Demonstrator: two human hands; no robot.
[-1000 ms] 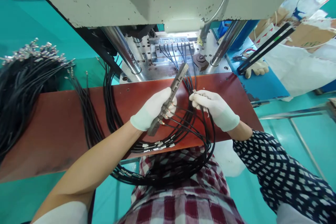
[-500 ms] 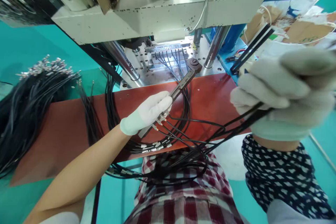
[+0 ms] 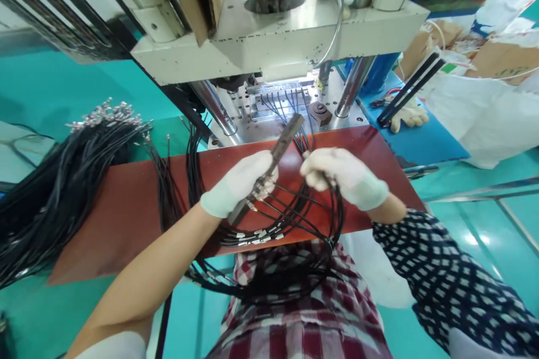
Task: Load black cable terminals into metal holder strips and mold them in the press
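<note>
My left hand, in a white glove, is closed round a long dark metal bar that slants up to the right. Several metal cable ends lie at the bar under its fingers. My right hand, also gloved, pinches some black cables just right of the bar, with a small end at its fingertips. The cables loop down over my lap. Beyond both hands, more thin cables run into a metal mould on the press bed. A dark metal block sits beside them.
The press head hangs above the bed between steel posts. A red-brown board spans the front. At left lies a big bundle of black cables. On the blue surface at right are a spare glove and dark bars.
My right hand has come in from the far right to beside the left hand, bringing the cables with it. The bar in my left hand has turned, and the view has shifted.
</note>
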